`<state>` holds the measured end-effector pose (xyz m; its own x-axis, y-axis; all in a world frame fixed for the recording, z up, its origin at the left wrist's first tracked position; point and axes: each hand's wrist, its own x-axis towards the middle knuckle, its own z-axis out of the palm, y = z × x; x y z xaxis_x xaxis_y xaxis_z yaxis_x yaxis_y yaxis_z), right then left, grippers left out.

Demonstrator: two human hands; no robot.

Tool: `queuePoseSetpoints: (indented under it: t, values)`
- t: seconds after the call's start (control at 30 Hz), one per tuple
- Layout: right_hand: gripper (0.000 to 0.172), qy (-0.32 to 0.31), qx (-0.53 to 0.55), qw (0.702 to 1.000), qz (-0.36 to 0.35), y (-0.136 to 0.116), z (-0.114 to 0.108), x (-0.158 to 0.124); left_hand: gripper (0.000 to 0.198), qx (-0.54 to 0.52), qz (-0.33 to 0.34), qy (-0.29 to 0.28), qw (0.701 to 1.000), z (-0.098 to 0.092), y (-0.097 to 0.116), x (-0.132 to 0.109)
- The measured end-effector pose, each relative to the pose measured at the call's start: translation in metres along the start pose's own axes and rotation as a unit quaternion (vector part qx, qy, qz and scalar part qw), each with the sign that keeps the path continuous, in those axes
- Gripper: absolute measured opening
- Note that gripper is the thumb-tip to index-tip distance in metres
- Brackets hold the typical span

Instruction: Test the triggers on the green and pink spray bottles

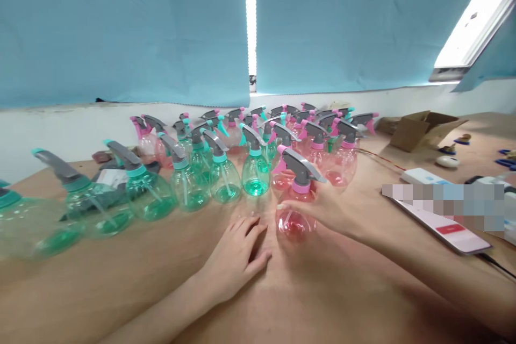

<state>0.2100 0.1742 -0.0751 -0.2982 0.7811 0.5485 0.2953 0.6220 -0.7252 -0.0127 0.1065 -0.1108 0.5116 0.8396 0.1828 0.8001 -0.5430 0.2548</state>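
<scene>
My right hand is closed around a pink spray bottle with a grey and pink trigger head, upright at the front of the rows. Its thumb lies across the near side; the other fingers are mostly hidden behind the bottle. My left hand rests on the wooden table just left of that bottle, fingers stretched out and holding nothing. Beyond it stands a clear green spray bottle with a teal collar. More green bottles, such as this one, line up toward the left.
Several pink and green spray bottles fill the back, among them a pink one at the right. A phone with a cable lies on the right, near a white power strip. Behind are an open cardboard box and a white mouse-like object.
</scene>
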Motion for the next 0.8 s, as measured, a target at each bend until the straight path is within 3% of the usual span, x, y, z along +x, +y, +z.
queuePoseSetpoints:
  t: [0.17, 0.37, 0.5, 0.63, 0.8]
  values:
    - [0.048, -0.018, -0.085, 0.995, 0.043, 0.003, -0.001, -0.018, 0.04, 0.0, -0.003, 0.002, 1.0, 0.001, 0.0, 0.001]
    - [0.05, -0.062, -0.169, 0.978, 0.107, 0.003, -0.007, -0.029, 0.038, 0.003, 0.0, 0.014, 1.0, 0.005, -0.001, 0.0]
    - [0.044, -0.035, -0.176, 0.976, 0.126, 0.002, -0.016, -0.037, 0.039, 0.023, -0.002, 0.009, 1.0, 0.006, -0.003, 0.001]
    - [0.038, 0.003, -0.141, 0.982, 0.124, 0.0, -0.044, -0.048, 0.037, 0.037, 0.006, 0.012, 0.999, 0.006, -0.004, 0.002]
    - [0.048, 0.023, -0.073, 0.984, 0.16, 0.019, -0.105, -0.057, 0.036, 0.042, 0.017, 0.011, 0.999, 0.013, 0.001, 0.012]
